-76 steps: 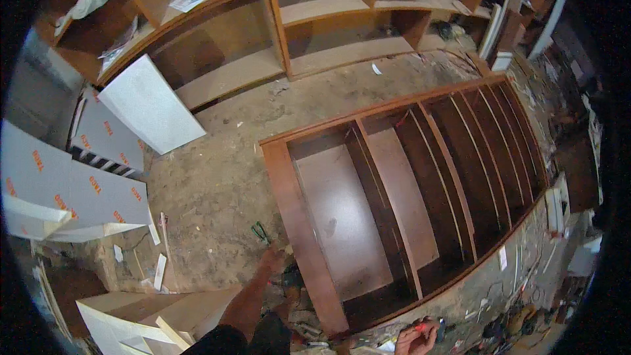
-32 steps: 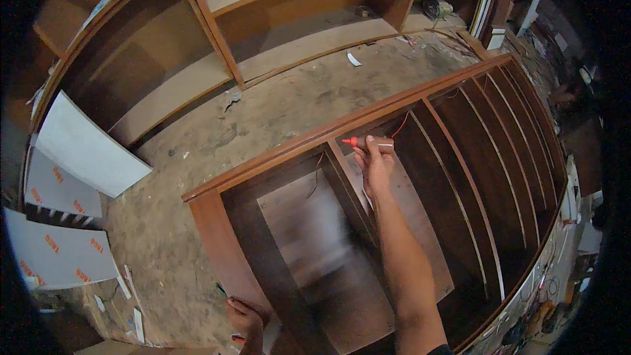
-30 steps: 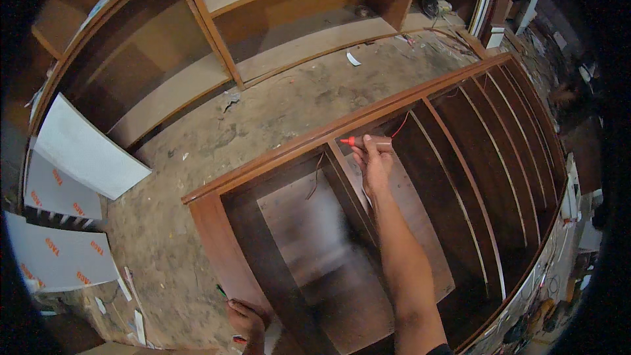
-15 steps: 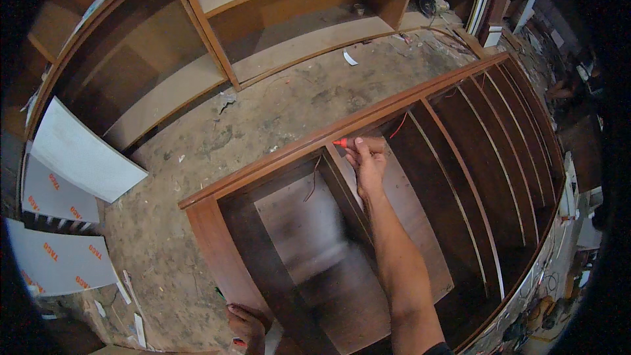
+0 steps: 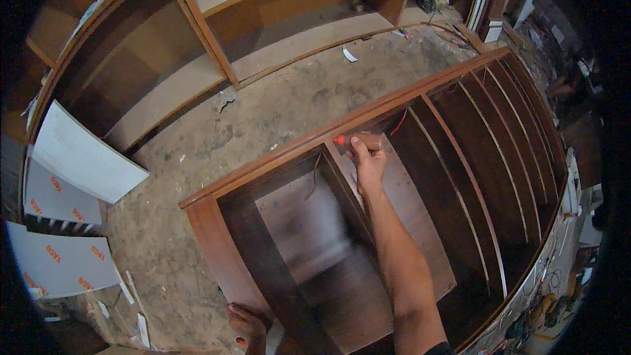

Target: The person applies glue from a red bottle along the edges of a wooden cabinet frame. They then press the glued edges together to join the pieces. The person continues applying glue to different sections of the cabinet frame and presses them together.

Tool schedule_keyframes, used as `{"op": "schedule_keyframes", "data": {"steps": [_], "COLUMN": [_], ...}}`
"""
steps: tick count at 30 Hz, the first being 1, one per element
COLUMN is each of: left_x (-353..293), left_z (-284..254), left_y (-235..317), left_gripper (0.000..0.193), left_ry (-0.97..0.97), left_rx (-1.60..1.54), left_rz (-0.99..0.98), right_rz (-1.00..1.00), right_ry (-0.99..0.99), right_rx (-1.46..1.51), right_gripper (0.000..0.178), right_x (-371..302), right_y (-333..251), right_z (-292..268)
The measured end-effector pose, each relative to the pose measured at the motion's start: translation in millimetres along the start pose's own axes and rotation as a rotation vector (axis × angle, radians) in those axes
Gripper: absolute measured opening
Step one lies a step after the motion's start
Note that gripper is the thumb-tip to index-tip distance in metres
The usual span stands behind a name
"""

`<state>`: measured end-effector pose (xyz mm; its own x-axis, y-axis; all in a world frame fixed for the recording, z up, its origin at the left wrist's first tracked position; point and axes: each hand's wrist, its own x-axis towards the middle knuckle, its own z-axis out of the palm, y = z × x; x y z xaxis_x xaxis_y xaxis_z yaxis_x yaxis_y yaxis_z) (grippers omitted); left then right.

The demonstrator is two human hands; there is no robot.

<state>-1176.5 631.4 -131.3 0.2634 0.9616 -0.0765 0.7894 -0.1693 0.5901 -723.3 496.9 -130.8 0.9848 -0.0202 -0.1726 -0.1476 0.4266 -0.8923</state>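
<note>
A brown wooden cabinet frame (image 5: 209,227) with several dividers lies in front of me. My right hand (image 5: 369,163) is closed around a small brownish bottle (image 5: 369,141) with a red nozzle (image 5: 339,139). The nozzle points left, at the top end of a divider (image 5: 336,156) where it meets the long front rail (image 5: 289,152). At the lower left, my left hand (image 5: 247,326) is curled beside the cabinet's end panel. Bits of red and green show by it, but what it holds is mostly hidden.
A large shelf unit (image 5: 309,45) stands beyond the dusty floor (image 5: 177,223). White and grey panels (image 5: 85,151) lean at the left. A power tool (image 5: 430,2) sits on the far shelf. Thin red wires (image 5: 399,122) and a brown wire (image 5: 313,181) hang inside the cabinet.
My right hand and the bottle have shifted very slightly upward along the rail. My left hand stays in about the same place.
</note>
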Motion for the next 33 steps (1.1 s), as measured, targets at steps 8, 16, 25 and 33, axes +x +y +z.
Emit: {"op": "schedule_keyframes", "data": {"steps": [8,16,25,33], "left_x": [-2.2,0.0,6.6,35.9], "left_z": [0.7,0.0,7.6,14.8], "left_y": [-3.7,-8.9,-25.5,-71.4], "left_gripper": [0.058,0.059,0.059,0.06], "left_ry": [-0.03,-0.036,0.035,0.004], "left_rx": [-0.043,0.025,0.08,0.038], "left_rz": [-0.027,-0.026,-0.02,0.03], "right_rz": [-0.003,-0.008,0.081,0.236], "right_ry": [-0.012,-0.011,0.027,0.094], "right_rx": [-0.058,-0.099,-0.267,-0.283], "right_gripper": [0.027,0.032,0.035,0.034], "right_x": [-22.1,-89.7,-213.8,-329.1], "right_y": [-12.0,-31.8,-73.9,-130.0], "right_z": [-22.4,-93.4,-227.5,-329.6]}}
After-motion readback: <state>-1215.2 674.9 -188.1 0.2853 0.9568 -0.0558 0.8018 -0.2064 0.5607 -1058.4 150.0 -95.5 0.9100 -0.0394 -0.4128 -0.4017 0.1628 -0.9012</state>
